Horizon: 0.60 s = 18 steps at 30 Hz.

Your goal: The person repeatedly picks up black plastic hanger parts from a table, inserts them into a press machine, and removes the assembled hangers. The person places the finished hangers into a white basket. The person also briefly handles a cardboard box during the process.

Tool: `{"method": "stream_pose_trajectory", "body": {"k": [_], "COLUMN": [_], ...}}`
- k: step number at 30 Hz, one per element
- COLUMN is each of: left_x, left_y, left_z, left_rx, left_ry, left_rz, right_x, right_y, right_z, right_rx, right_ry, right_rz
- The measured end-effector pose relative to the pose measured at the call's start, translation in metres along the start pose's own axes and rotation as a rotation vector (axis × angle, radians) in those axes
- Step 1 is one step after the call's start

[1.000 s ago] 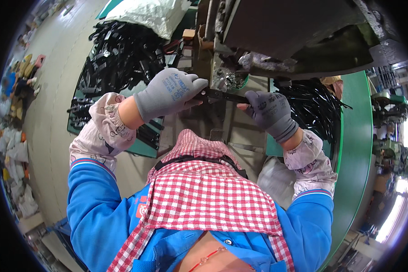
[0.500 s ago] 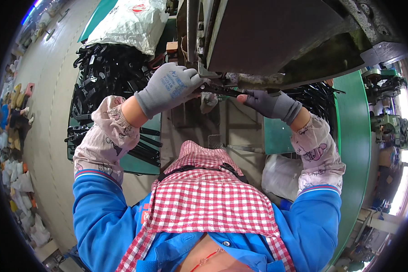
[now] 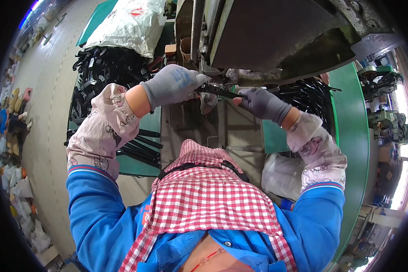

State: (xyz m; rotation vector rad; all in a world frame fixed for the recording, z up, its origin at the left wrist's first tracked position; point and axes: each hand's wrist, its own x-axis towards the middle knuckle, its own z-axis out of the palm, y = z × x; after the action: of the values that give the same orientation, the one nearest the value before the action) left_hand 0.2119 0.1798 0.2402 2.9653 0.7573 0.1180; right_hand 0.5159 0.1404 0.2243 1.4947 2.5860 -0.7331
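Between my two gloved hands runs a narrow black bar-shaped part (image 3: 223, 92), lying just in front of the press machine (image 3: 276, 41). My left hand (image 3: 174, 85), in a light grey glove, is closed around its left end; the fingertips are partly hidden by the machine. At the other end, my right hand (image 3: 264, 104) in a darker grey glove pinches the part, with a bare thumb tip showing. The machine's lower jaw (image 3: 208, 102) sits under the part's left portion. Whether the part touches the jaw, I cannot tell.
A heap of black parts (image 3: 99, 75) lies on the left green table beside a white sack (image 3: 127, 27). More long black parts (image 3: 143, 147) rest nearer on that table. Another pile (image 3: 308, 94) is on the right green table (image 3: 349, 136). A pale bag (image 3: 281, 174) stands below it.
Both hands have shifted slightly with the black part, my right hand moving a little left and down. The part has come slightly away from the machine.
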Motion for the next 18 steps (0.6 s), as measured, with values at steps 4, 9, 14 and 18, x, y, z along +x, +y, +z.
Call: {"method": "stream_pose_trajectory", "body": {"k": [4, 9, 14, 18], "left_x": [0.002, 0.007, 0.009, 0.009], "left_y": [0.006, 0.007, -0.002, 0.006], "left_z": [-0.008, -0.017, -0.003, -0.019], "left_rx": [-0.133, -0.054, -0.154, -0.182], "left_ry": [-0.123, -0.170, -0.253, -0.286], "left_rz": [-0.100, -0.089, -0.112, -0.103], "right_x": [-0.009, -0.011, -0.004, -0.013], "right_y": [-0.015, -0.019, -0.023, -0.030], "right_z": [0.011, 0.005, -0.014, 0.014], "right_rx": [-0.401, -0.174, -0.101, -0.349], "right_ry": [0.338, 0.124, -0.009, 0.241], "right_rz": [-0.003, 0.016, 0.048, 0.122]}}
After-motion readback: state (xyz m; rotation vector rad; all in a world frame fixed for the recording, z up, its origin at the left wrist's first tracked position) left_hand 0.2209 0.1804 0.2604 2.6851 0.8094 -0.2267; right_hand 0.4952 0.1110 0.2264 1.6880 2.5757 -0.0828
